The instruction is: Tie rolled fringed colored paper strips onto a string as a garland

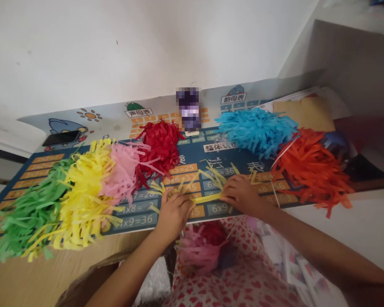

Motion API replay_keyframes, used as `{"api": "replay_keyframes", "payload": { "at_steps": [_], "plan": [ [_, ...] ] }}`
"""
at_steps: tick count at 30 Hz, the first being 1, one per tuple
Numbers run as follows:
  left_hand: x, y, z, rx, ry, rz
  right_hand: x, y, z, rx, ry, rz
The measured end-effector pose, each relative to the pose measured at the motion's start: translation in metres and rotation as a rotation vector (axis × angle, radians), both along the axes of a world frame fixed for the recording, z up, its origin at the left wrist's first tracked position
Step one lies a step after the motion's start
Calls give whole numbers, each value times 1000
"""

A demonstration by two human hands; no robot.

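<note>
- On my feed, the left hand [174, 215] sits half-curled, fingers bent down over the loose yellow paper strips [208, 198]. I can't tell whether it grips them or only presses them.
- The right hand [241, 194] is partly open, its fingertips [223, 194] on the same strips. Again, I can't confirm a firm hold.
- The strips lie between the hands on the printed multiplication-table mat [192, 153], where the flat surface seems to keep them spread and within reach of both hands.
- Left of the hands, shredded green [32, 217], yellow [83, 196], pink [121, 170] and red [160, 147] paper bundles crowd together along the mat.
- To the right lie blue [256, 130] and orange [310, 166] bundles, set apart from the hands, perhaps to leave working room.
- Near me, a pink-and-red paper bundle [200, 251] rests on heart-print cloth [243, 273], not inside any container.
- At the far left, a phone [61, 137] lies on the mat.
</note>
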State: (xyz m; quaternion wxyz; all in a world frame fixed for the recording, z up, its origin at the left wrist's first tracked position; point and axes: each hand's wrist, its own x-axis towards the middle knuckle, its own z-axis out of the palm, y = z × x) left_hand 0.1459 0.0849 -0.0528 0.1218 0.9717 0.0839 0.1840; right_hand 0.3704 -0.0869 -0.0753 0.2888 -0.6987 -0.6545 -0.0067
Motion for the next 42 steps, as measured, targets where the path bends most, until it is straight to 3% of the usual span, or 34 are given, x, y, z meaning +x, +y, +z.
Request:
{"api": "replay_keyframes", "payload": {
  "at_steps": [7,20,27,31,37,42],
  "plan": [
    [7,8,6,-157,124,18,3,-2,2,-68,109,-87],
    [24,7,14,-94,257,59,-1,12,14,-265,139,-189],
    [30,13,17,-151,341,62,2,15,17,-308,79,-167],
    [31,13,21,-100,346,89,-3,14,20,-296,-14,-187],
    [23,0,19,184,240,-164,-18,3,24,-37,-367,51],
    [26,-10,15,289,190,-182,-15,7,25,10,-476,184]
  ]
}}
